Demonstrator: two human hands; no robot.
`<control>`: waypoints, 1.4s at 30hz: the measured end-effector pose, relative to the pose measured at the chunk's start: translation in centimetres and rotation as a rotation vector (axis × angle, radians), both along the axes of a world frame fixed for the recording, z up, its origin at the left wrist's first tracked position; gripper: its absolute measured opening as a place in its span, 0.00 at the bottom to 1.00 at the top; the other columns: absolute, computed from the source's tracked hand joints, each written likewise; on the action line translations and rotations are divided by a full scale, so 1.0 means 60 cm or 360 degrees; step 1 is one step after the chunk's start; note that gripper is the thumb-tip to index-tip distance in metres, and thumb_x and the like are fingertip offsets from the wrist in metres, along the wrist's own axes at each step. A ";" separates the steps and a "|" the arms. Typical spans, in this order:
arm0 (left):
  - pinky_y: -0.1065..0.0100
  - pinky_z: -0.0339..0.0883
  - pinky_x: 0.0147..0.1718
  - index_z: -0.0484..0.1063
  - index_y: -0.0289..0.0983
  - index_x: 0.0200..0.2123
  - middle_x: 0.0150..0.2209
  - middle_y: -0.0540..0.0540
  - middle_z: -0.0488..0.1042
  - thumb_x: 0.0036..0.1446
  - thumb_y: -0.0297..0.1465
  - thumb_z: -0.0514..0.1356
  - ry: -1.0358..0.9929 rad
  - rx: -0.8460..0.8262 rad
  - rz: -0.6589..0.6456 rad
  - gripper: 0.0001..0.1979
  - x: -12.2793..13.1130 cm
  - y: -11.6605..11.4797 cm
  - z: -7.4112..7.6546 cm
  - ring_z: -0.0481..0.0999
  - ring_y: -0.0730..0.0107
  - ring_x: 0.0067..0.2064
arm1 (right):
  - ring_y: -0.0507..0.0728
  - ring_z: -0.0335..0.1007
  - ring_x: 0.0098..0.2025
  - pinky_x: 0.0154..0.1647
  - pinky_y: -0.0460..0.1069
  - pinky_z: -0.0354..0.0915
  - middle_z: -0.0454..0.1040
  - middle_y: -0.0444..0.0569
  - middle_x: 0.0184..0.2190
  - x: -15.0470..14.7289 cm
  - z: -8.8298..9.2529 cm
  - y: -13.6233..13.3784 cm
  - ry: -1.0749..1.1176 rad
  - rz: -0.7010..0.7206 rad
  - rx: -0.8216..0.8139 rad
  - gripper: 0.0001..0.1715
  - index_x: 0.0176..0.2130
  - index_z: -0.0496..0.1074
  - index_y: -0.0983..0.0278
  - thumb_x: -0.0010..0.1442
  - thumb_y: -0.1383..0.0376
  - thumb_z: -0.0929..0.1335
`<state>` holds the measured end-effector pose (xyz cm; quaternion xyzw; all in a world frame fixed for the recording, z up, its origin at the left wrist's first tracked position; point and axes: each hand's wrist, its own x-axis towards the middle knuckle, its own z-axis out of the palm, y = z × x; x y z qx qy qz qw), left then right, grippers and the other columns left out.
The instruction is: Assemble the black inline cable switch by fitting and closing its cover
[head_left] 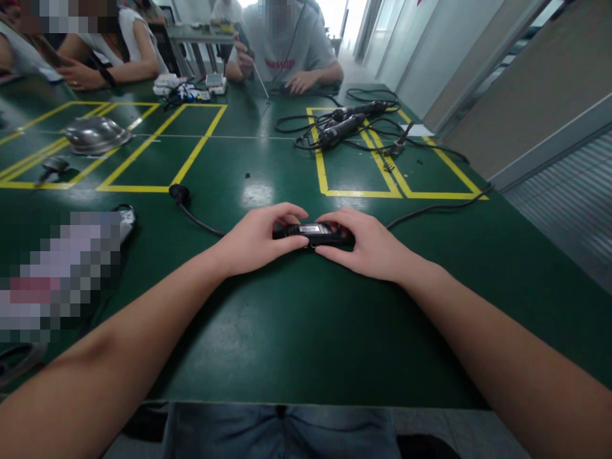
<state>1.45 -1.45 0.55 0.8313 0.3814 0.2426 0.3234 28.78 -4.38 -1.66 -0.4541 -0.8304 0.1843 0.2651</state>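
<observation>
A black power adapter [312, 232] with a white label on its upper face lies on the green tabletop in front of me. My left hand [268, 237] has its thumb and fingers around the adapter's left end. Around the right end curl the fingers and thumb of my right hand [366, 242]. A black cord [201, 223] runs out past my left hand to a plug [179, 194]. On the other side, a second stretch of cord [435, 208] leads off to the right. Both ends of the adapter are partly hidden by my fingers.
Black corded tools [342, 131] lie tangled inside yellow tape outlines at the back right. A shiny metal bowl-shaped piece [98, 136] sits at the left. A blurred-out object [71, 274] is near my left forearm. Across the green table [310, 344] sits a person [291, 51].
</observation>
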 end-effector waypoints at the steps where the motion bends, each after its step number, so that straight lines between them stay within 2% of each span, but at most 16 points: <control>1: 0.57 0.80 0.50 0.77 0.39 0.53 0.49 0.44 0.86 0.69 0.39 0.70 -0.0111 -0.0078 0.0067 0.15 0.000 0.003 -0.003 0.85 0.59 0.49 | 0.63 0.78 0.42 0.45 0.57 0.74 0.82 0.53 0.46 0.000 0.000 0.000 0.0029 -0.0025 -0.0030 0.25 0.57 0.78 0.60 0.68 0.50 0.78; 4: 0.59 0.78 0.45 0.72 0.40 0.45 0.46 0.45 0.84 0.68 0.39 0.68 -0.0166 -0.0031 0.0342 0.12 -0.001 0.011 -0.009 0.83 0.60 0.46 | 0.61 0.74 0.38 0.41 0.56 0.71 0.80 0.49 0.40 -0.001 0.001 -0.002 0.0115 -0.0095 -0.0112 0.25 0.56 0.72 0.58 0.67 0.50 0.77; 6: 0.56 0.76 0.48 0.71 0.40 0.41 0.45 0.45 0.83 0.68 0.37 0.68 0.0009 0.0112 0.0488 0.10 -0.004 0.015 -0.010 0.81 0.59 0.45 | 0.60 0.73 0.37 0.40 0.55 0.70 0.79 0.48 0.39 -0.002 0.003 -0.002 0.0138 -0.0107 -0.0124 0.19 0.52 0.70 0.57 0.68 0.54 0.76; 8: 0.53 0.75 0.51 0.74 0.40 0.39 0.44 0.44 0.83 0.67 0.35 0.68 0.0202 0.0205 0.0536 0.07 -0.008 0.017 -0.010 0.80 0.56 0.45 | 0.60 0.72 0.36 0.39 0.55 0.68 0.79 0.48 0.37 -0.003 0.007 -0.002 0.0105 -0.0080 -0.0117 0.11 0.46 0.69 0.57 0.68 0.59 0.74; 11: 0.50 0.76 0.54 0.77 0.41 0.38 0.42 0.43 0.83 0.68 0.34 0.67 0.0331 0.0272 0.0475 0.05 -0.011 0.018 -0.010 0.80 0.52 0.47 | 0.60 0.71 0.35 0.39 0.55 0.66 0.77 0.48 0.35 -0.005 0.012 -0.001 0.0020 -0.0017 -0.0098 0.06 0.39 0.70 0.57 0.68 0.63 0.72; 16: 0.48 0.75 0.60 0.81 0.39 0.41 0.52 0.38 0.82 0.70 0.36 0.64 0.0374 0.0530 0.0315 0.08 -0.012 0.008 -0.001 0.80 0.50 0.55 | 0.60 0.71 0.36 0.40 0.55 0.65 0.78 0.48 0.35 -0.006 0.016 -0.002 0.0010 0.0004 -0.0068 0.06 0.39 0.70 0.57 0.68 0.62 0.71; 19: 0.55 0.75 0.50 0.79 0.39 0.39 0.44 0.42 0.80 0.70 0.37 0.64 0.0469 0.0481 -0.0039 0.09 -0.010 -0.002 0.011 0.80 0.54 0.47 | 0.60 0.71 0.36 0.40 0.54 0.66 0.78 0.48 0.36 -0.006 0.017 -0.003 0.0020 0.0016 -0.0067 0.06 0.40 0.70 0.57 0.68 0.62 0.71; 21: 0.59 0.72 0.44 0.77 0.39 0.38 0.39 0.44 0.79 0.69 0.36 0.65 0.0485 0.0419 -0.0133 0.07 -0.008 -0.007 0.016 0.79 0.58 0.41 | 0.60 0.71 0.36 0.39 0.54 0.65 0.78 0.48 0.36 -0.006 0.017 -0.003 0.0008 0.0024 -0.0068 0.06 0.40 0.70 0.57 0.68 0.62 0.71; 25: 0.62 0.67 0.38 0.73 0.41 0.38 0.34 0.48 0.78 0.69 0.35 0.65 0.0488 0.0334 -0.0108 0.06 -0.008 -0.008 0.017 0.77 0.62 0.34 | 0.59 0.72 0.35 0.39 0.54 0.65 0.78 0.47 0.35 -0.005 0.013 -0.003 -0.0031 0.0026 -0.0061 0.06 0.39 0.69 0.57 0.69 0.63 0.71; 30: 0.62 0.64 0.36 0.73 0.41 0.39 0.32 0.49 0.79 0.71 0.35 0.63 0.0516 0.0238 -0.0101 0.06 -0.012 -0.004 0.017 0.77 0.63 0.33 | 0.60 0.72 0.35 0.39 0.54 0.66 0.79 0.49 0.37 -0.007 0.011 -0.005 -0.0050 0.0017 -0.0023 0.04 0.41 0.71 0.57 0.70 0.64 0.71; 42: 0.63 0.69 0.40 0.75 0.41 0.39 0.32 0.50 0.78 0.70 0.38 0.64 0.0343 0.0139 -0.0062 0.08 -0.013 -0.001 0.022 0.78 0.63 0.35 | 0.61 0.74 0.37 0.40 0.56 0.69 0.81 0.50 0.39 -0.003 0.019 -0.003 0.0068 0.0033 0.0036 0.05 0.41 0.76 0.58 0.70 0.60 0.73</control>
